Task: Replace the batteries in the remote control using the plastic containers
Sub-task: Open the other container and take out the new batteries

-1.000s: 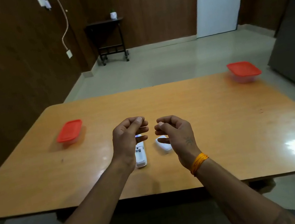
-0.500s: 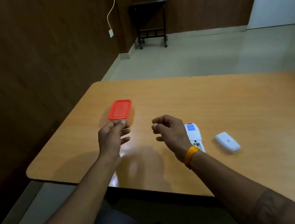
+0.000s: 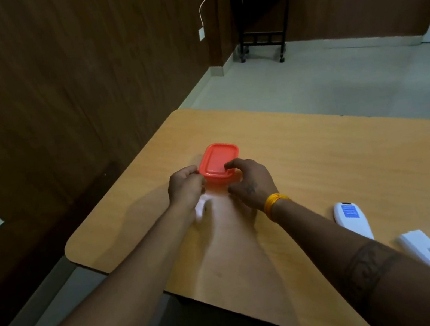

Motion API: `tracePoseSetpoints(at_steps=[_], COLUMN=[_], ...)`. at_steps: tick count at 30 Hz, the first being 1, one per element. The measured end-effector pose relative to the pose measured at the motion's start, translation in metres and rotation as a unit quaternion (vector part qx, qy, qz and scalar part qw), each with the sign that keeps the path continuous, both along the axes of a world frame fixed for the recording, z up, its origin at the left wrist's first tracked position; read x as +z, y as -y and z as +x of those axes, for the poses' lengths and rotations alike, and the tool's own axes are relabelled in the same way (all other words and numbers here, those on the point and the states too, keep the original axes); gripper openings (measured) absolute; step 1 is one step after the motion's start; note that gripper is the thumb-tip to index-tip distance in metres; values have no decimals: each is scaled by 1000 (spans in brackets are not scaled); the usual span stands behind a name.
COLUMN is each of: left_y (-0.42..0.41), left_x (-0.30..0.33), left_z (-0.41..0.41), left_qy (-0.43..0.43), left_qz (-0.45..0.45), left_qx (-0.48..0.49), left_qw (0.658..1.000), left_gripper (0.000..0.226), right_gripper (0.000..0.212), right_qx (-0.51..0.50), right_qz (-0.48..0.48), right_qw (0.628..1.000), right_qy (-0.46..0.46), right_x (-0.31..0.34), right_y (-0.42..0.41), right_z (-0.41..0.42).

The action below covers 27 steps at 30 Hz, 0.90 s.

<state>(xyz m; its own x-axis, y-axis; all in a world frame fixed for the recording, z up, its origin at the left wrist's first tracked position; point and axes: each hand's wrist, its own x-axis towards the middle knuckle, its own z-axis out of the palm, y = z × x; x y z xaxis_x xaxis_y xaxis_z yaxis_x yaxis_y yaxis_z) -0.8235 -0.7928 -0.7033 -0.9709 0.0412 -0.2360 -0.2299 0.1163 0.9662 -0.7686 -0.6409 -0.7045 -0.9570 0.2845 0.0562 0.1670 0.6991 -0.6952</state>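
Observation:
A small plastic container with a red lid (image 3: 218, 162) stands on the wooden table (image 3: 322, 161) near its left end. My left hand (image 3: 186, 188) grips the container's near-left corner. My right hand (image 3: 250, 182) holds its near-right side, with the thumb on the lid's edge. The white remote control (image 3: 352, 220) lies face down on the table to the right of my right forearm, its battery bay end hidden by the arm. Its white battery cover (image 3: 427, 251) lies loose beside it, further right. I cannot see any batteries.
The table's left edge and rounded near-left corner (image 3: 72, 249) lie close to my left arm. A dark wood-panelled wall (image 3: 51, 91) runs along the left. A small black side table (image 3: 262, 16) stands in the far corner on the tiled floor.
My view has swung left and down. Both hands reached forward to the red-lidded container and took hold of it; before, they were curled and apart from it.

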Motion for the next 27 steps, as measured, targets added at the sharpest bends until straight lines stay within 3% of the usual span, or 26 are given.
tracePoseSetpoints(at_steps=[2,6,13,17,20,23,27], left_y=[-5,-6,2,1,1,3,15], left_x=[4,3,6,7,8,9,7], left_z=[0,4,46,74,91,106,124], left_qy=[-4,10,39,35,32,11,-31], left_qz=[-13,36,134,146,147,131,89], left_qx=[-14,2,1,-37,-52,-71,-196], left_qw=[1000,999,990,988,987,989,976], left_gripper=[33,29,20,16,13,29,85], right_gripper=[48,25,37,7,13,26,35], right_qx=[-20,-64,-105,-132,-146,-141,-76], right_qz=[-14,-80,-131,-176,-237,-273,-240], right_qw=[1000,993,979,967,952,943,961], right_qy=[-9,-49,-115,-125,-129,-127,-112], right_x=[-3,-10,-9,-1,2,3,14], right_y=[1,0,-11,-18,-26,-34,-47], right_z=[-6,-4,41,69,94,117,137])
